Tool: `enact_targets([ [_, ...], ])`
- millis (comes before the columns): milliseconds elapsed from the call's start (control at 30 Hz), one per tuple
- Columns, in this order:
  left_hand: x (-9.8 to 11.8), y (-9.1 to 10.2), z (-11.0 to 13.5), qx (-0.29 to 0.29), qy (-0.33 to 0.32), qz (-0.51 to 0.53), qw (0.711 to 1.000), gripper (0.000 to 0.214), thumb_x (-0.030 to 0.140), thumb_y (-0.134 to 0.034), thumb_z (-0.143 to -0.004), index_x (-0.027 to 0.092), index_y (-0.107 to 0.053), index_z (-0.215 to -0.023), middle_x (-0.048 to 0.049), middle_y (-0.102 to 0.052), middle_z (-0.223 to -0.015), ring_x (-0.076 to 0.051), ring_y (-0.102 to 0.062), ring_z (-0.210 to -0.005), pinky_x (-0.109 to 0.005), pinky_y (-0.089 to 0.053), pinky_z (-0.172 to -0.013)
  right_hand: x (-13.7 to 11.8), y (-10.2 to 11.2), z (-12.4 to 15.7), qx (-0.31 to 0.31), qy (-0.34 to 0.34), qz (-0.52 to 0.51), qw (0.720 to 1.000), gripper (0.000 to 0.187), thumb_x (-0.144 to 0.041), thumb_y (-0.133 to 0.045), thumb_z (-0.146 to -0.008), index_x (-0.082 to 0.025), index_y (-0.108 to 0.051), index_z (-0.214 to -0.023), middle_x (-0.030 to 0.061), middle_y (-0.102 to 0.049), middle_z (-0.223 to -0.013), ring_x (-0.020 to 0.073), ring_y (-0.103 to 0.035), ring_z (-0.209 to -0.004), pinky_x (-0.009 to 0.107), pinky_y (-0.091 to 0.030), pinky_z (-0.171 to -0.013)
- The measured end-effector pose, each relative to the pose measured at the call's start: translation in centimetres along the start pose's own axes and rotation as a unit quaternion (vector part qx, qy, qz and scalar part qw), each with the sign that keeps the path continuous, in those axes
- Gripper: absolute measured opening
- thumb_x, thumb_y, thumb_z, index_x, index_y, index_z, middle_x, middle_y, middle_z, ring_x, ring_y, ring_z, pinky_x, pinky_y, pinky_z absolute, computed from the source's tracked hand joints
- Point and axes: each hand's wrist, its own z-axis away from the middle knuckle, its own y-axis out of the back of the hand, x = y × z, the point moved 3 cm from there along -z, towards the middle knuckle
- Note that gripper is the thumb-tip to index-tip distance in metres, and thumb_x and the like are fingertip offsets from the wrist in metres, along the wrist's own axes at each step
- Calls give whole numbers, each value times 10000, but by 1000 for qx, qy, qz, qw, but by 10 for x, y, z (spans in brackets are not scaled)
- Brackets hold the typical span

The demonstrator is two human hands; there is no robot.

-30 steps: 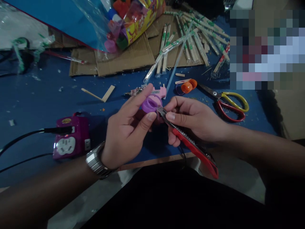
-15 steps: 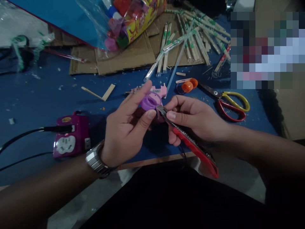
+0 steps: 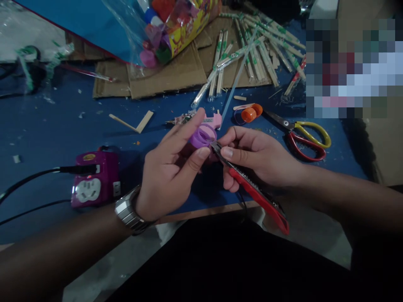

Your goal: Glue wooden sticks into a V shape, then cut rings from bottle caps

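Between the thumb and fingers of my left hand (image 3: 173, 165) is a purple plastic ring-shaped piece (image 3: 199, 138), its open side facing up. My right hand (image 3: 258, 155) grips a red utility knife (image 3: 252, 191) near its blade end, with the handle slanting down toward me. The blade's tip meets the near right rim of the purple piece. Just behind my fingers lies a pink glue gun (image 3: 213, 121) on the blue table, partly hidden by my left hand and the purple piece.
Scissors (image 3: 308, 138) with red and yellow handles lie right, beside orange plastic rings (image 3: 250, 113). A purple power socket (image 3: 94, 178) with cables stands left. Behind are wrapped chopsticks (image 3: 220, 63), cardboard (image 3: 166, 79) and a bag of coloured caps (image 3: 185, 29). Broken wooden sticks (image 3: 141, 123) lie mid-table.
My left hand and the purple piece have shifted slightly to the right, toward the knife. My right hand and the knife are almost where they were.
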Motion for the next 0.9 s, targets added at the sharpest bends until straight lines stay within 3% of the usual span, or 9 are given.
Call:
enact_targets([
  [67,0,-1,1,-6,-4,-12,1000,599,317,-761,-994,358,-566,-1558,-24,-626,-1545,-352,-637,-1397,-454,-707,-1011,0,0,0,-3,5,-5,1000,420,-424,-854,-911,-219,-499,-1003,-7,-786,-652,156,-767,-523,194,-636,-518],
  [133,1,-1,2,-5,-5,-28,1000,591,343,-752,-1001,357,-564,-1561,-29,-643,-1521,-327,-706,-1291,-424,-724,-938,0,0,0,-4,12,-5,1000,416,-419,-854,-912,-218,-500,-1003,-12,-783,-655,151,-765,-522,186,-626,-510],
  [200,0,0,1,2,4,-37,999,585,366,-733,-1015,356,-553,-1572,-36,-684,-1462,-255,-789,-1038,-362,-726,-786,0,0,0,0,12,3,1000,411,-425,-846,-917,-218,-503,-1005,-13,-778,-651,154,-764,-523,187,-620,-505],
  [300,0,2,-1,16,9,-23,1000,585,377,-723,-1023,349,-546,-1579,-5,-761,-1293,-138,-737,-716,-294,-669,-625,-1,0,1,3,8,15,1000,404,-436,-837,-922,-218,-509,-1014,-16,-761,-638,158,-757,-524,202,-620,-506],
  [533,-4,0,-7,27,48,180,982,509,421,-614,-1082,286,-552,-1569,-15,-731,-954,-157,-695,-771,-279,-614,-612,-9,2,4,2,41,24,999,306,-334,-827,-923,-211,-570,-1032,-58,-692,-741,111,-694,-507,198,-571,-459],
  [667,-1,-8,-3,-16,48,238,970,360,368,-601,-1088,269,-593,-1435,-37,-703,-1007,-141,-682,-758,-286,-635,-654,-16,3,7,13,125,72,990,289,-289,-828,-916,-193,-650,-1122,-69,-636,-743,74,-616,-469,184,-490,-423],
  [733,3,-12,0,-39,37,256,965,256,337,-622,-1077,256,-585,-1317,-42,-696,-1041,-130,-680,-767,-267,-640,-653,-16,3,9,28,134,119,983,301,-277,-833,-913,-200,-692,-1167,-72,-618,-721,73,-600,-475,187,-484,-436],
  [900,7,-16,4,-80,28,212,974,221,321,-650,-1055,262,-531,-1231,-38,-667,-1039,-129,-667,-744,-255,-632,-614,-15,0,11,26,133,194,972,158,-233,-860,-880,-187,-755,-990,-54,-657,-688,77,-601,-514,182,-492,-464],
])
